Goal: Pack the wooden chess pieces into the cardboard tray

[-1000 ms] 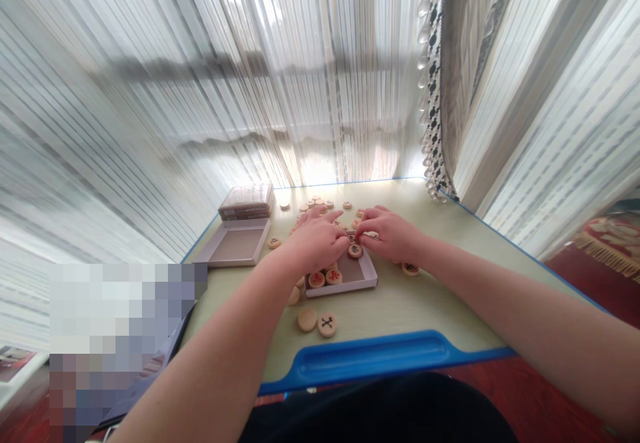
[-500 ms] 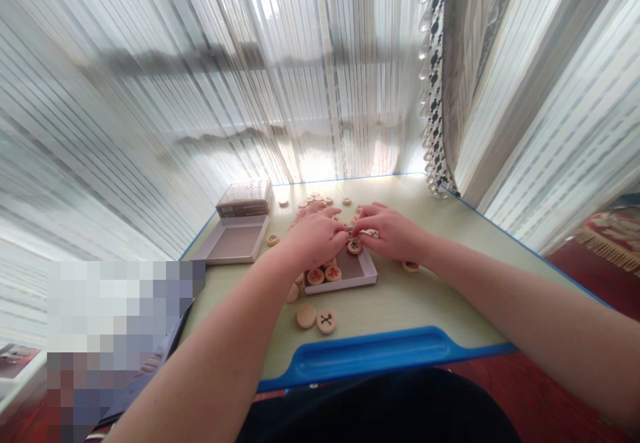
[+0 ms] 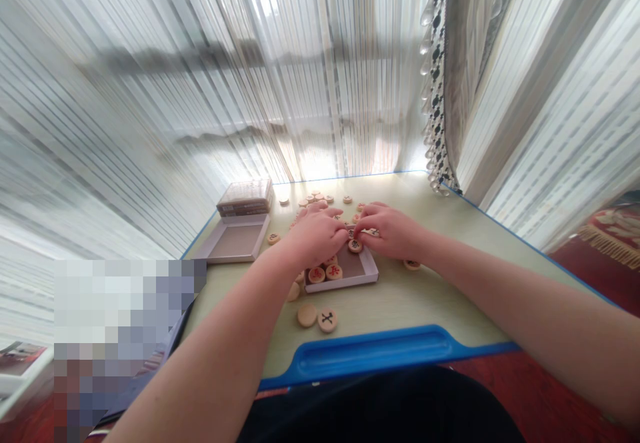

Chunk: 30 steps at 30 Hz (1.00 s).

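While both forearms reach in over the bench (image 3: pixel 450 303), the two hands meet at the twelve o'clock side of a shallow tray (image 3: pixel 345 285). The left hand (image 3: pixel 320 235) is bent over the tray's edge, and whether its fingers grip anything cannot be told. The right hand (image 3: pixel 393 230) has thumb and forefinger drawn together beside a black-marked disc (image 3: pixel 355 246) at the tray's far end; whether they pinch one is unclear. Two red-marked discs (image 3: pixel 334 272) lie in the tray at seven o'clock. Outside it, also toward seven, a blank disc (image 3: pixel 307 315) sits just beside another marked in black (image 3: pixel 327 320). More discs cluster (image 3: pixel 319 197) at eleven, and one (image 3: pixel 413 265) lies at three, partly under the right wrist. At ten stands an open lid (image 3: pixel 235 240) with a box (image 3: pixel 245 196) just beyond it. A blue trough (image 3: pixel 375 355) edges the bench at six.
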Each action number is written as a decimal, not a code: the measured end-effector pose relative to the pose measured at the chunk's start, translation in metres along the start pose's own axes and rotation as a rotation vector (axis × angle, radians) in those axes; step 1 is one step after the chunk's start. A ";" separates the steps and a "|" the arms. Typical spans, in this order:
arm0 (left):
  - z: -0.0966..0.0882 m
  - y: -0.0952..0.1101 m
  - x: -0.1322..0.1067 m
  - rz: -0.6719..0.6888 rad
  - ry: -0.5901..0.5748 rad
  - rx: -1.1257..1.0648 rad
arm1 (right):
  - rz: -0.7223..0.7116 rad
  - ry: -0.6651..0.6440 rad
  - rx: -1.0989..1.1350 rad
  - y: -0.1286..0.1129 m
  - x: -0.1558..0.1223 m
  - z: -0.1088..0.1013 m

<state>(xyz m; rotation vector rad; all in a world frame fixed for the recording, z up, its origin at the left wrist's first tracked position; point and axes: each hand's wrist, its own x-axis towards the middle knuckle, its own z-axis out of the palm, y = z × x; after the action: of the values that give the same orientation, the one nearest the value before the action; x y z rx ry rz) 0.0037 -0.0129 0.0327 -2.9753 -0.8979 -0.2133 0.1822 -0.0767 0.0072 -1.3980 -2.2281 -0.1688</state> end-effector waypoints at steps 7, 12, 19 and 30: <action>-0.002 0.000 0.000 0.018 0.034 0.002 | -0.090 -0.004 0.056 -0.010 -0.002 -0.006; -0.002 0.001 0.001 -0.005 0.045 -0.004 | -0.089 -0.055 0.046 -0.010 -0.002 -0.006; -0.007 -0.005 0.000 -0.072 0.182 0.012 | -0.053 -0.055 0.048 -0.010 -0.002 -0.005; -0.022 -0.034 -0.010 -0.416 0.391 0.006 | -0.035 -0.055 0.076 -0.010 -0.003 -0.006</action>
<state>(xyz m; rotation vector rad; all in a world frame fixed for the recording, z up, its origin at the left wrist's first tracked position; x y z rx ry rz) -0.0254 0.0085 0.0523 -2.5595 -1.4250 -0.7638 0.1760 -0.0858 0.0129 -1.3389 -2.2807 -0.0573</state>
